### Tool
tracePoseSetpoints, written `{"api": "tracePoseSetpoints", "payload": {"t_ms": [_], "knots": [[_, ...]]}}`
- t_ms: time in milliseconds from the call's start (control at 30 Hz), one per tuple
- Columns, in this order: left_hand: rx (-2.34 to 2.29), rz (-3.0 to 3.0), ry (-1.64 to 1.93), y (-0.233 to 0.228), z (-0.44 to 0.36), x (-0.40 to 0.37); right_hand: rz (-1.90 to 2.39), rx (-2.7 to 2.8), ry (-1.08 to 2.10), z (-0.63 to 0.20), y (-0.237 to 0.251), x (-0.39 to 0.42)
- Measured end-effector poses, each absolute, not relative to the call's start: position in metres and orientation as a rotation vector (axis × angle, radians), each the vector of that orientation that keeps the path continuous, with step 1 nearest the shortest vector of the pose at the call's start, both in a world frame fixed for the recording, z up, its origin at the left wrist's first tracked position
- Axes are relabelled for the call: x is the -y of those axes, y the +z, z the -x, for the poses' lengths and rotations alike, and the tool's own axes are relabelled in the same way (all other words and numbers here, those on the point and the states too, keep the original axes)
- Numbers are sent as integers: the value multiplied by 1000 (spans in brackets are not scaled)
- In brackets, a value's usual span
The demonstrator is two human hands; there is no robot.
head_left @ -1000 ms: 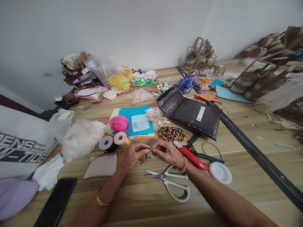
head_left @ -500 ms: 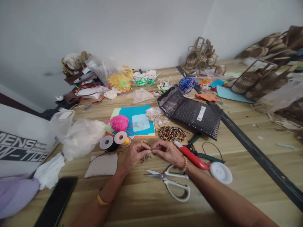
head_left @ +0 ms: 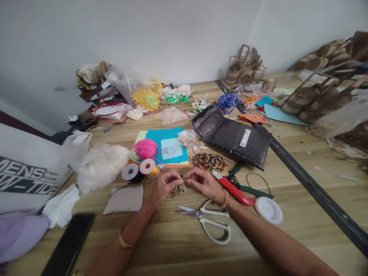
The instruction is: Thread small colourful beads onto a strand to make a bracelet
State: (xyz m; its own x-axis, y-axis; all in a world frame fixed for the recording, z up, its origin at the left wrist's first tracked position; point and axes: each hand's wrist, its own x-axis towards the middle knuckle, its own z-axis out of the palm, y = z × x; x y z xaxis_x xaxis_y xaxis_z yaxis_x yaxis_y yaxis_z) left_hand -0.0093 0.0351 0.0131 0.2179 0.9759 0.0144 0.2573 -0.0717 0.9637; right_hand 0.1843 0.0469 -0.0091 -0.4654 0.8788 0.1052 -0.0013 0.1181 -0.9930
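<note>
Both hands sit slightly higher than before, left hand [head_left: 164, 184] and right hand [head_left: 201, 182] fingertips pinched together over small round multicolour beads [head_left: 176, 190], held item too small to tell.

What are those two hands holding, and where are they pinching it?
The left hand and right hand pinch something tiny between their fingertips above the small pile of coloured beads; what it is cannot be told.

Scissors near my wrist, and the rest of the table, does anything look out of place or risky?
The white-handled scissors lie open, blades pointing toward the left hand, right under the right hand. Loose beads sit scattered on the wooden table beneath both hands, and could roll. Otherwise just general craft clutter.
</note>
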Motion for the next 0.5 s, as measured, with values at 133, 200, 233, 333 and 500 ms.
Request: {"api": "tracePoseSetpoints", "payload": {"t_ms": [133, 200, 233, 333, 500], "knots": [[-1193, -1563, 955, 11, 10, -35, 866, 1616, 1448, -184, -10, -47], [-1195, -1567, 956, 10, 10, -35, 869, 1609, 1443, -183, -12, -47], [-1199, -1568, 950, 10, 10, -34, 868, 1605, 1444, -183, -12, -47], [-1206, -1565, 948, 10, 9, -33, 847, 1591, 1468, -184, -14, -47], [-1227, -1587, 991, 11, 7, -32, 762, 1547, 1661, -185, -12, -46]]}}
